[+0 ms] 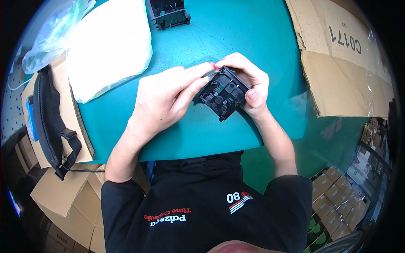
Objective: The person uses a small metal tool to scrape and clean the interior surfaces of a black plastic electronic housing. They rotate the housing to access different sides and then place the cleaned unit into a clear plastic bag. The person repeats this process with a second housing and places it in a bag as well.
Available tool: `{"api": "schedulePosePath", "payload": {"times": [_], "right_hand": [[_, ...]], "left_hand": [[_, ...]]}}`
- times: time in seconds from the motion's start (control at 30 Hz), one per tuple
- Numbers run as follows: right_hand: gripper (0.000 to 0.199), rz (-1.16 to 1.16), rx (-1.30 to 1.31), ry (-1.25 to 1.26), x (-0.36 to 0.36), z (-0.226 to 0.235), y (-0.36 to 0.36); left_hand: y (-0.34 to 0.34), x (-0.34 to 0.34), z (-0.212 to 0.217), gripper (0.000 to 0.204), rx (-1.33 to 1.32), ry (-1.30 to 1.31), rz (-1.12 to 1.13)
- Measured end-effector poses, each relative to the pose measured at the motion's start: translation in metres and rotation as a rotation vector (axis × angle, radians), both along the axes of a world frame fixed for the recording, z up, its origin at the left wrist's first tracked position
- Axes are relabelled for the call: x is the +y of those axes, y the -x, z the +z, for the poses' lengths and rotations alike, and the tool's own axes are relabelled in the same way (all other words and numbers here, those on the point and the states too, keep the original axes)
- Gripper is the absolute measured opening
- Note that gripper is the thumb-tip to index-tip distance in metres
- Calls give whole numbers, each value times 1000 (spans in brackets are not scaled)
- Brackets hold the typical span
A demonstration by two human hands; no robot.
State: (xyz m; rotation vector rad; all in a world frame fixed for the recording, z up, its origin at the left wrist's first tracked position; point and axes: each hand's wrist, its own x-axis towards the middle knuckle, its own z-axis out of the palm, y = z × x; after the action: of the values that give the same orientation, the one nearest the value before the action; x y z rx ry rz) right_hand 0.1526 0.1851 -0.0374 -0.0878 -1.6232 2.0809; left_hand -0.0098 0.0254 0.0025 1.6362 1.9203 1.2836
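Above the near part of the green table (270, 55) I hold a black plastic housing (225, 95), tilted, with its moulded inner ribs and slots facing up. My right hand (251, 80) wraps round its right side, the thumb pressing near its right corner and the fingers behind the far edge. My left hand (168, 92) pinches a thin, wire-like piece (214, 74) at the housing's upper left corner. Its far end meets the housing; the exact kind is too small to tell. A similar black plastic housing (171, 17) stands at the table's far edge.
A white plastic bag (109, 46) lies at the far left, with clear plastic bags (57, 38) beyond it. A black belt pouch (46, 118) rests on cardboard to the left. An open cardboard box (337, 71) stands right; stacked cartons (337, 198) sit lower right.
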Motion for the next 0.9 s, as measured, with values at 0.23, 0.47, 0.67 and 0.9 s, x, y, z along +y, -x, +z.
{"api": "schedulePosePath", "payload": {"times": [0.23,0.47,0.67,0.9], "right_hand": [[80,3,17,-3,-1,-1,0],[80,14,15,-1,-1,0,-1],[80,10,28,-9,0,-1,0],[80,0,37,-18,-1,-1,0]], "left_hand": [[0,0,-3,29,-14,-31,-1],[0,-1,0,28,-4,-11,7],[-3,-1,-1,28,-8,-20,12],[-3,-1,-1,28,41,-1,43]]}}
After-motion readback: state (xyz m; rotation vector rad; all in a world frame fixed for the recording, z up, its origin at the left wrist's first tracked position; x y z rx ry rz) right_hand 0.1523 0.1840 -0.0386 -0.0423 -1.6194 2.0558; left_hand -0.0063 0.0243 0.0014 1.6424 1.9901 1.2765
